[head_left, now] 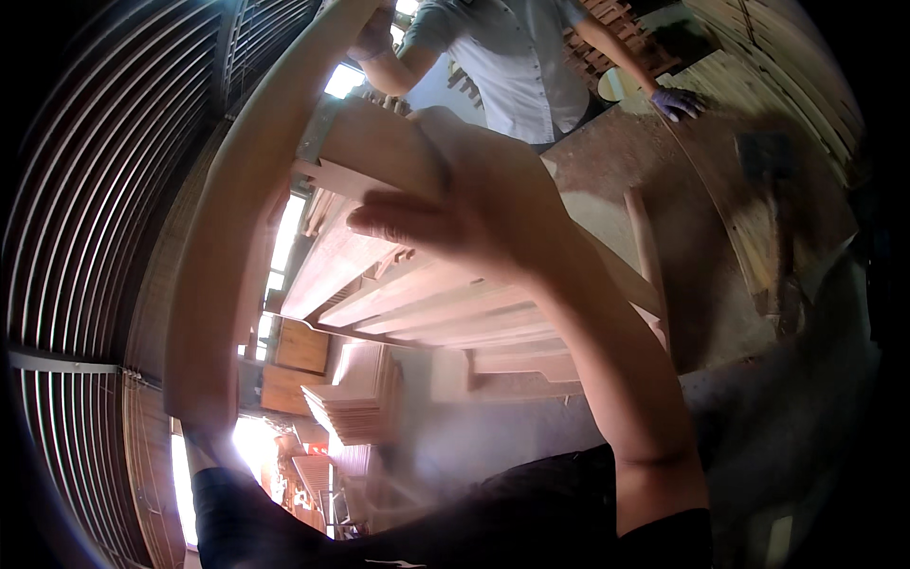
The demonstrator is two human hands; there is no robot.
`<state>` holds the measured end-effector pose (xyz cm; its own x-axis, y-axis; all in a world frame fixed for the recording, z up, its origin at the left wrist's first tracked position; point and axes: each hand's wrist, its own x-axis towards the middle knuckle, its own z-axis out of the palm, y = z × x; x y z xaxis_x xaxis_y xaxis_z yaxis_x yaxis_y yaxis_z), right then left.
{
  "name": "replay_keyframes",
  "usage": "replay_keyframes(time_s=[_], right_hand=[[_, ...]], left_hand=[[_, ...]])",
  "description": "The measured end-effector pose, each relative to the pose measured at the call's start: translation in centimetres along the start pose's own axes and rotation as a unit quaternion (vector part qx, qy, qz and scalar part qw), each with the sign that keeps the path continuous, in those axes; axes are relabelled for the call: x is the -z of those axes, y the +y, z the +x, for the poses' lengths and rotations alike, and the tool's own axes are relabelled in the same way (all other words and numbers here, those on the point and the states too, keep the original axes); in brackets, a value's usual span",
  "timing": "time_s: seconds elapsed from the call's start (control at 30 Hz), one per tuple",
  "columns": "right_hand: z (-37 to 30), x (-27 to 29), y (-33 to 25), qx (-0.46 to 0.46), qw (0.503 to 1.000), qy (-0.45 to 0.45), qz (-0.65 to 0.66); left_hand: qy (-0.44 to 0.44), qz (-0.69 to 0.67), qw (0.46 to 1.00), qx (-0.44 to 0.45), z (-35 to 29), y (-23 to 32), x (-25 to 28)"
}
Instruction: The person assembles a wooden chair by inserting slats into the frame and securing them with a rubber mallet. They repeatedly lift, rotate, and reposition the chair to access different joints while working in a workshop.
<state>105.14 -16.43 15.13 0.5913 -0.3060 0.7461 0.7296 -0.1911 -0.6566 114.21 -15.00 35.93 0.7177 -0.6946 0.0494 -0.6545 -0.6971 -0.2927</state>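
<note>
My left forearm (223,209) reaches up along the left side, and its hand lies beyond the upper edge. Near the middle, my right hand (483,194) is beside and partly over a brown wooden piece (374,142). A digit of this hand stretches left below that piece; the hand is a little blurred, and the other fingertips are hard to make out. Under the right hand and forearm is a slatted wooden frame (445,303) with pale parallel bars. The right forearm hides part of its right end.
Opposite stands a person in a light shirt (517,71), one gloved hand (676,102) on a brown work surface (616,156). A dark-headed mallet-like tool (773,209) is at the right. Stacked boards (351,408) stand below the frame. Metal bars (76,228) line the left.
</note>
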Motion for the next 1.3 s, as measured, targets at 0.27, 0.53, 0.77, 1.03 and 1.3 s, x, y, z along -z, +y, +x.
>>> replay_keyframes(time_s=[0.27,0.53,0.77,1.03,1.3], right_hand=[[0.1,2.2,0.7,-0.028,0.999,-0.002,-0.041],[0.4,1.1,-0.5,-0.029,0.999,-0.017,-0.005],[0.5,1.6,-0.3,-0.037,0.999,-0.017,-0.01],[-0.1,2.9,-0.8,-0.028,0.996,-0.089,0.007],[-15.4,29.0,14.1,-0.258,0.858,-0.035,-0.443]], left_hand=[[0.068,-0.045,0.995,-0.049,-2.5,-0.3,-0.9],[0.211,-0.014,0.977,-0.038,-17.7,-1.1,0.1],[0.3,-0.02,0.954,-0.017,-22.9,-1.8,-2.8],[0.294,0.017,0.956,0.009,-25.1,-1.4,-3.8],[0.296,-0.008,0.954,0.044,-24.2,-0.6,-2.2]])
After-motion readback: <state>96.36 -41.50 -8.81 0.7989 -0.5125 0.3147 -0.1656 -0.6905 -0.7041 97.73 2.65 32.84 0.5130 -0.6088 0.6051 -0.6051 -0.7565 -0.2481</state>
